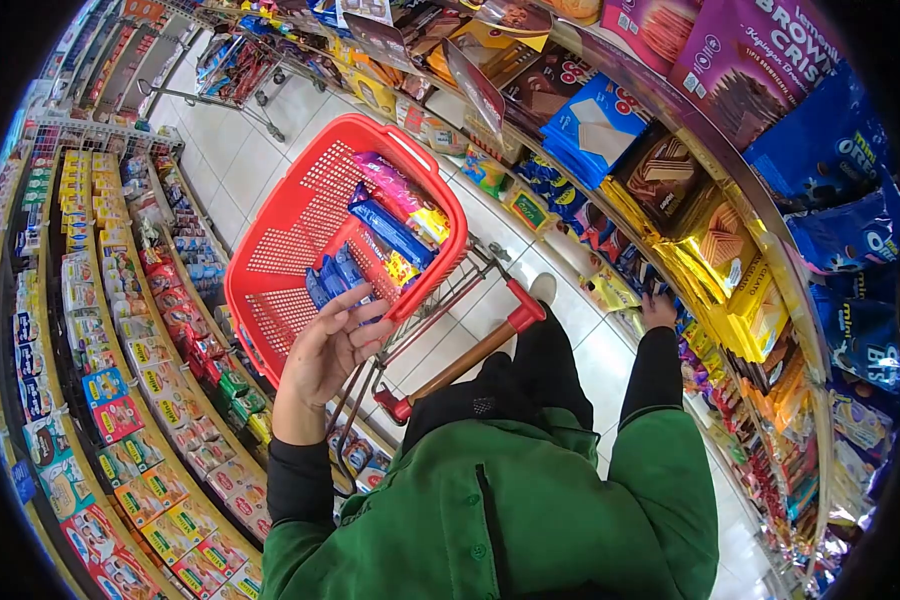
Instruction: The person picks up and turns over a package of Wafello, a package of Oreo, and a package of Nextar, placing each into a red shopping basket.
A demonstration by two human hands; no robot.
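Note:
My left hand (335, 345) hovers over the near edge of a red plastic basket (280, 235), palm up and fingers apart, holding nothing. Inside the basket lie a pink and yellow snack packet (405, 192), a long blue packet (390, 235) and some smaller blue packets (335, 277). My right hand (658, 311) reaches down to the lower snack shelf at my right, among small packets. Its fingers are partly hidden there, and I cannot make out whether they grip anything. A yellow-green packet (610, 290) is beside it on the shelf.
The basket rests on a metal trolley with a brown handle (475, 370) in front of me. Shelves of boxed goods (155, 400) curve along the left. Wafer packs (595, 125) and blue biscuit bags (850, 230) fill the right shelves. Another cart (240, 75) stands farther up the aisle.

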